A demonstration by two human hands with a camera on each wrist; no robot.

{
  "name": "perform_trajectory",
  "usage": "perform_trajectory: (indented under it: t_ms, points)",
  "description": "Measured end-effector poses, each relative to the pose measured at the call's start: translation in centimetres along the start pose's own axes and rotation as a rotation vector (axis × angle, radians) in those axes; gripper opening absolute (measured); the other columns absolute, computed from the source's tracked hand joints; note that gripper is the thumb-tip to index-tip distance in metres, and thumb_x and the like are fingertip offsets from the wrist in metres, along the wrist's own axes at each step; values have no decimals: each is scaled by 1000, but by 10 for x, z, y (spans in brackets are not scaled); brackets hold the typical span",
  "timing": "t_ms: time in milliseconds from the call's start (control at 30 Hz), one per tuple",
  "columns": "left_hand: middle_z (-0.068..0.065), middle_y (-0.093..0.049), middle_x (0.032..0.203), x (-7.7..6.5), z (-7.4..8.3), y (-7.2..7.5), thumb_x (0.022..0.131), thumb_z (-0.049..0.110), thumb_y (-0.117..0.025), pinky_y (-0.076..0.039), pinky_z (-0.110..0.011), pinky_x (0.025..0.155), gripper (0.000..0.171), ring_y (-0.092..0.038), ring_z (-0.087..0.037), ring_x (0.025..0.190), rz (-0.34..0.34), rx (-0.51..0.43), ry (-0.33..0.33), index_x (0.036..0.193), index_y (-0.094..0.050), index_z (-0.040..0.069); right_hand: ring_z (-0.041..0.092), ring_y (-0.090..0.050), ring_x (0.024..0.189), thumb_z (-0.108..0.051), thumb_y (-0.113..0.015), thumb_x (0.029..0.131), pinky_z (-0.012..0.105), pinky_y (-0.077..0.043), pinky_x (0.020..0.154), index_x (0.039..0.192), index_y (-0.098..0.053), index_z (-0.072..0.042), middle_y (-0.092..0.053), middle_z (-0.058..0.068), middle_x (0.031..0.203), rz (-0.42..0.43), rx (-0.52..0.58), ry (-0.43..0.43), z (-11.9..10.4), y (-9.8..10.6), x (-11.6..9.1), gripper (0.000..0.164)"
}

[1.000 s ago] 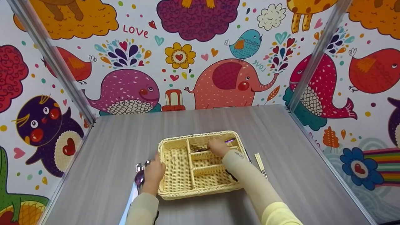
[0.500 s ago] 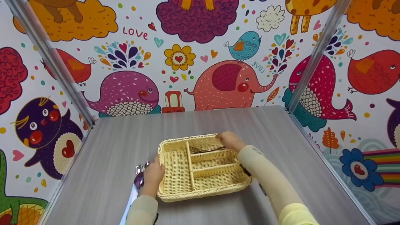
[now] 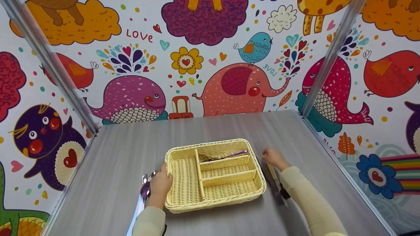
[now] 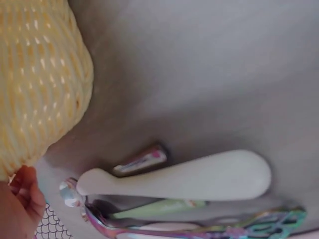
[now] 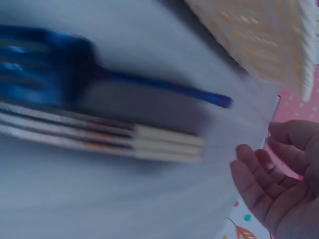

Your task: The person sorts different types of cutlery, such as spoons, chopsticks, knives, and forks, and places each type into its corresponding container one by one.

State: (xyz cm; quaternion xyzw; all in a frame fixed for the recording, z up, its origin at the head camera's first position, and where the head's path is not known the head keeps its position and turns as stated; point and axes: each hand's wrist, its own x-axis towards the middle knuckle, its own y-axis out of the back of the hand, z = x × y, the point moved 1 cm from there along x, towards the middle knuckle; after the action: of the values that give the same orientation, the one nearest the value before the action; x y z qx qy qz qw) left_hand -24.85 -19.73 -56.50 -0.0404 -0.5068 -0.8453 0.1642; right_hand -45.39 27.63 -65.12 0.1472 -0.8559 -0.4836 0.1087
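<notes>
A cream wicker basket (image 3: 183,178) with divided compartments stands mid-table. My left hand (image 3: 161,183) grips its left rim; in the left wrist view curled fingers (image 4: 27,191) meet the woven wall. A purple-handled piece of cutlery (image 3: 229,155) lies in the back right compartment, its head hard to make out. My right hand (image 3: 275,159) is off the basket's right side, over the tips of several chopsticks (image 3: 273,173). The right wrist view shows that hand with fingers spread and nothing held, beside the chopsticks (image 5: 169,143) and a blue slotted utensil resembling a fork (image 5: 75,67).
Left of the basket lie several spoons (image 3: 145,189), partly behind the left hand and forearm. Among their handles are a white handle (image 4: 199,178), a green handle (image 4: 159,208) and an iridescent openwork handle (image 4: 269,224). Patterned walls (image 3: 131,98) enclose the grey table (image 3: 131,137).
My right hand has left the basket and moved right, to the chopsticks. The purple-handled cutlery now lies uncovered in the back compartment. My left hand has stayed on the rim.
</notes>
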Motion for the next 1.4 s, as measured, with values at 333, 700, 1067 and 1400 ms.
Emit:
perform_trajectory:
  t_ms: [333,700,1067,1400]
  points:
    - [-23,-59,66,0,1,0,83,14,-56,-44,-48,49,46,-57,-38,56,3,0,-4,125,-46,-3,33,-53,58,-6,-57,74,42,-42,52,66,-58,1,-57,15,63,75,-74,-130,-86,2,-62,10]
    - [-23,-59,66,0,1,2,83,13,-56,-44,-48,49,45,-57,-38,55,5,7,-19,124,-45,-3,37,-57,65,-7,-48,83,47,-45,56,66,-55,-3,-59,18,69,110,-77,-206,-90,-9,-59,19]
    - [-23,-59,67,0,-1,0,83,14,-56,-44,-47,49,44,-57,-38,56,33,-10,-10,123,-47,-2,28,-56,58,-4,-52,78,41,-44,52,58,-55,-2,-59,13,62,42,-134,-235,-126,16,-75,21]
    - [-24,-60,69,-1,-1,0,83,14,-56,-44,-48,50,45,-57,-38,57,28,-15,-8,124,-47,-3,9,-29,42,4,-51,70,24,-26,41,51,-40,-11,-32,-5,48,38,367,-345,-112,22,-65,28]
